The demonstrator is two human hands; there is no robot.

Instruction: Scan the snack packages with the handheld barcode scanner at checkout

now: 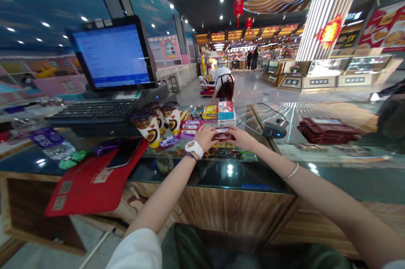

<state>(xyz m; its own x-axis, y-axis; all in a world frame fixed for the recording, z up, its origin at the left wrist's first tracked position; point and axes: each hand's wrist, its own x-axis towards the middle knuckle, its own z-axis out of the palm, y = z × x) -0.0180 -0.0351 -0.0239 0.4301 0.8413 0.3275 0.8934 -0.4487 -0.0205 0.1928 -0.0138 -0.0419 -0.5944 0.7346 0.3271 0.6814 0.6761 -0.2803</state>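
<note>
Both arms reach over the dark glass counter. My left hand, with a white watch at the wrist, has its fingers closed on the left end of a small dark red packet. The packet's right end is in the fingers of my right hand. Just behind stand stacked small boxes, a yellow one and a red, white and blue pile. Purple packets lie left of my left hand. Patterned cups stand further left.
A monitor and keyboard are at the left, with a phone on a red mat. A bottle stands beyond. At right are a scanner and brown packets. A person bends beyond the counter.
</note>
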